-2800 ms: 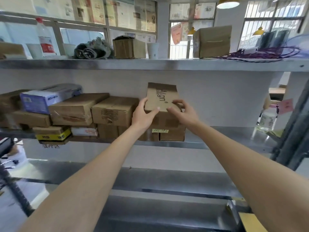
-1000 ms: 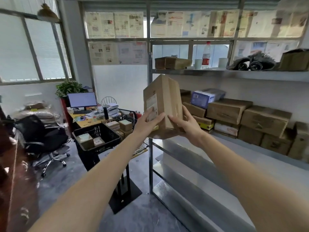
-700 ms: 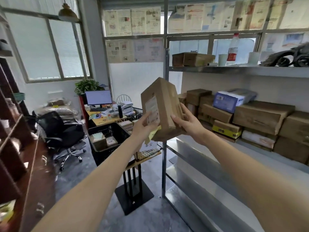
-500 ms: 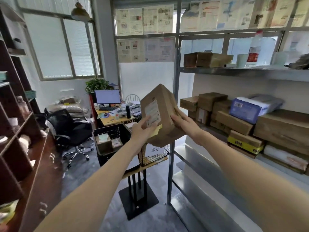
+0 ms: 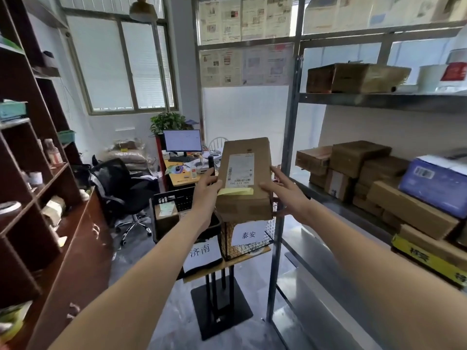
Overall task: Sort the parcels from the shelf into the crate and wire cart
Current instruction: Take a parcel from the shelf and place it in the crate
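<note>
I hold a brown cardboard parcel [image 5: 243, 207] upright between both hands; a white shipping label and a yellow sticky note face me. My left hand [image 5: 206, 189] grips its left edge with the thumb on the front. My right hand [image 5: 284, 192] grips the right side. The parcel hangs just above the wire cart [image 5: 249, 245], which bears a paper sign. To its left stands the black crate [image 5: 174, 198], holding a small box, with another sign below it. More parcels [image 5: 353, 159] are stacked on the metal shelf [image 5: 326, 197] at right.
Crate and wire cart stand on a small wooden table [image 5: 228, 263] on a black pedestal. A shelf post [image 5: 281, 198] rises right beside the cart. A dark wooden cabinet [image 5: 50, 223] lines the left; an office chair [image 5: 118, 188] and a desk with a monitor [image 5: 182, 141] lie behind.
I took the parcel off the shelf and turned left with it. Over the last second it has come lower and closer to the crate and wire cart, with its label turned toward me.
</note>
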### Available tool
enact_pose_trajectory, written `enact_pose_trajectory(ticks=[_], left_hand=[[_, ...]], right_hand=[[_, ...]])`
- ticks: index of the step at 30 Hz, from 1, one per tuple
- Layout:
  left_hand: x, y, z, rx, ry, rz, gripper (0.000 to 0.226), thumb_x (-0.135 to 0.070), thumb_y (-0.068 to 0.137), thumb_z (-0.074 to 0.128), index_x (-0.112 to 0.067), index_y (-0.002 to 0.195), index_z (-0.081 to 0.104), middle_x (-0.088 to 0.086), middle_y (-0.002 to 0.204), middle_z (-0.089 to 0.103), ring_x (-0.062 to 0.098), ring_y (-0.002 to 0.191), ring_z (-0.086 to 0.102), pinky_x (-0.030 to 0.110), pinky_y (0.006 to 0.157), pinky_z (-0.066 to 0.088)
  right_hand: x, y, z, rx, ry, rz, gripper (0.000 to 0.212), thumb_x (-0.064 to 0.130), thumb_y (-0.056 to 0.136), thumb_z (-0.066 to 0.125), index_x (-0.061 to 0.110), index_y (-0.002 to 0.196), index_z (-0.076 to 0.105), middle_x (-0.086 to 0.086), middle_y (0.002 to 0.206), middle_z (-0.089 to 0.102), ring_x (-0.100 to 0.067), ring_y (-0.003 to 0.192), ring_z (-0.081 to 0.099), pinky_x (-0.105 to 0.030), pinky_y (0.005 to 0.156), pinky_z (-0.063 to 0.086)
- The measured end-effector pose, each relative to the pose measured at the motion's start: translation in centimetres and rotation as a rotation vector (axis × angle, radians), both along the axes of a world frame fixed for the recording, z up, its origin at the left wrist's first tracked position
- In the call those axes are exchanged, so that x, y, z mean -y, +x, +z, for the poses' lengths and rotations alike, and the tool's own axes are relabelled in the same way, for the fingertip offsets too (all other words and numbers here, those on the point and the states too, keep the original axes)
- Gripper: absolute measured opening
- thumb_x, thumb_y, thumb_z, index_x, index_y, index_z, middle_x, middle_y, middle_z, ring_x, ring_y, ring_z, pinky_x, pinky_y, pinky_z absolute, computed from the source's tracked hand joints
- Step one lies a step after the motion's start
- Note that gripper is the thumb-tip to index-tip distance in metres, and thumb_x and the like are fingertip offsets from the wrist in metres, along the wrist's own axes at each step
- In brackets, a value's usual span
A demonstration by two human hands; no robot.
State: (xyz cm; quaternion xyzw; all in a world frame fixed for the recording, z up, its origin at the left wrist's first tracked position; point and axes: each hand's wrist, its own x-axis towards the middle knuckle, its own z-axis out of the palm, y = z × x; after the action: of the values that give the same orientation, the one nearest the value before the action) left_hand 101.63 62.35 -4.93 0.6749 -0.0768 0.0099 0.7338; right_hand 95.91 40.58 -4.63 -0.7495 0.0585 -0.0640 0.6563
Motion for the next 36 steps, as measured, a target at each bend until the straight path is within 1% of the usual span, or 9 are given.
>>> enact_pose_trajectory(ticks=[4,7,9,15,18,23,27,31,36], left_hand=[[0.5,3.5,-0.6,-0.040,-0.046,-0.080,0.049,-0.019,0.101,0.057,-0.032,0.147,0.050,-0.006,0.138,0.055,0.010,0.114,0.057,0.032,0.084,0.050],[0.5,6.5,-0.8,-0.056,-0.013,-0.177,0.055,-0.028,0.095,0.063,-0.037,0.148,0.049,-0.008,0.145,0.053,0.012,0.125,0.052,0.045,0.108,0.044],[0.2,8.8,-0.8,-0.083,-0.004,-0.206,0.060,-0.035,0.087,0.067,-0.041,0.145,0.051,-0.010,0.147,0.053,0.016,0.132,0.049,0.050,0.113,0.040],[-0.4,15.4,-0.5,-0.060,0.039,-0.231,0.059,-0.022,0.094,0.067,-0.034,0.149,0.046,-0.016,0.125,0.061,0.002,0.106,0.057,0.028,0.072,0.048],[-0.2,18.5,-0.5,-0.023,0.067,-0.177,0.070,-0.036,0.084,0.081,-0.037,0.147,0.049,-0.005,0.140,0.058,0.009,0.110,0.059,0.023,0.064,0.051],[-1.6,23.4,-1.4,-0.009,-0.011,-0.143,0.068,-0.040,0.080,0.085,-0.046,0.138,0.050,-0.004,0.147,0.050,0.020,0.124,0.057,0.037,0.085,0.058],[-3.5,26.5,-2.2,0.001,0.028,-0.128,0.084,-0.030,0.082,0.084,-0.045,0.149,0.036,-0.009,0.139,0.052,0.013,0.116,0.056,0.019,0.073,0.048],[-5.6,28.9,-3.4,-0.063,-0.019,-0.059,0.088,-0.030,0.083,0.084,-0.040,0.154,0.032,-0.023,0.108,0.060,-0.005,0.093,0.057,0.018,0.069,0.046],[-8.7,33.3,-5.1,-0.139,-0.095,-0.033,0.080,-0.029,0.082,0.083,-0.044,0.149,0.043,-0.006,0.127,0.068,0.016,0.107,0.068,0.043,0.093,0.057]], right_hand=[[0.7,3.9,0.0,-0.029,0.062,-0.045,0.072,0.032,0.091,0.073,0.054,0.149,0.037,0.001,0.133,0.056,-0.028,0.114,0.062,-0.050,0.072,0.061],[1.3,7.4,-0.3,-0.063,0.088,-0.096,0.069,0.037,0.090,0.070,0.055,0.148,0.038,-0.001,0.140,0.052,-0.032,0.119,0.058,-0.055,0.082,0.059],[1.3,9.6,-0.3,-0.089,0.105,-0.089,0.069,0.041,0.088,0.070,0.057,0.147,0.039,-0.002,0.141,0.053,-0.035,0.120,0.058,-0.061,0.086,0.057],[1.1,16.2,0.2,-0.090,0.090,-0.060,0.080,0.049,0.070,0.075,0.058,0.143,0.042,-0.003,0.141,0.055,-0.038,0.120,0.059,-0.067,0.092,0.053],[0.5,19.1,0.4,-0.063,0.070,-0.050,0.071,0.041,0.083,0.074,0.055,0.145,0.042,-0.003,0.144,0.051,-0.039,0.123,0.056,-0.064,0.094,0.053],[-1.3,23.4,0.8,-0.035,0.003,-0.007,0.078,0.044,0.076,0.074,0.054,0.147,0.041,0.005,0.145,0.050,-0.037,0.123,0.056,-0.064,0.092,0.054],[-3.9,27.1,0.5,-0.013,-0.032,0.062,0.059,0.025,0.095,0.062,0.050,0.145,0.045,0.003,0.136,0.055,-0.027,0.119,0.057,-0.052,0.092,0.054],[-6.6,30.8,-0.6,0.000,-0.061,0.086,0.055,0.029,0.094,0.065,0.054,0.140,0.048,0.005,0.136,0.055,-0.024,0.120,0.059,-0.049,0.102,0.050],[-8.7,35.8,-2.6,-0.015,-0.092,0.127,0.065,0.033,0.096,0.068,0.046,0.151,0.037,-0.001,0.135,0.061,-0.017,0.114,0.064,-0.034,0.086,0.052]])
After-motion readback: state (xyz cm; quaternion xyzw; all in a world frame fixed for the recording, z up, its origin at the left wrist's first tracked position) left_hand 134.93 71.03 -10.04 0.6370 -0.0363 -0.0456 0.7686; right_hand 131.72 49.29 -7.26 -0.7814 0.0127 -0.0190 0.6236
